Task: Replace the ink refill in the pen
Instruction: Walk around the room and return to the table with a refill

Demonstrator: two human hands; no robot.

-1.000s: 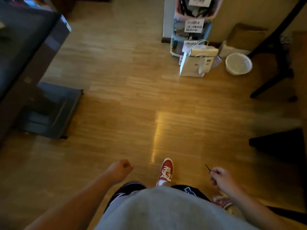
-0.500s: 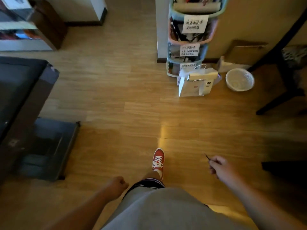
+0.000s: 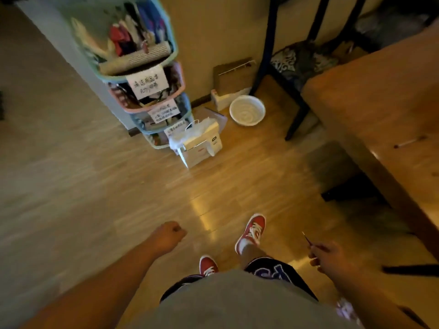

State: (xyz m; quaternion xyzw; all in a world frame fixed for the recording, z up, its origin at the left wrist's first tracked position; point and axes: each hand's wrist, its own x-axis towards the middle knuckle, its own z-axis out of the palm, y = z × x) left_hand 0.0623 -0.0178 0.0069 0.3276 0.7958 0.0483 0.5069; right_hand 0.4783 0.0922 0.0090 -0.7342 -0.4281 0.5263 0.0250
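I am standing on a wooden floor, looking down at my arms and red shoes. My right hand (image 3: 329, 256) at the lower right is closed on a thin dark ink refill (image 3: 306, 238), whose tip pokes up out of the fingers. My left hand (image 3: 169, 235) hangs as a fist at lower centre with nothing in it. On the wooden table (image 3: 370, 110) at the right lies a slim pen-like stick (image 3: 409, 142), apart from both hands.
A stack of coloured baskets with paper labels (image 3: 147, 84) stands against the wall ahead. White paper bags (image 3: 202, 143) and a white bowl (image 3: 247, 110) sit on the floor beside it. A dark chair (image 3: 294, 62) stands by the table's far end.
I have walked forward and turned right: the basket stack and bags are nearer, and the table has come into view. Both hands keep their grip and swing with my steps.
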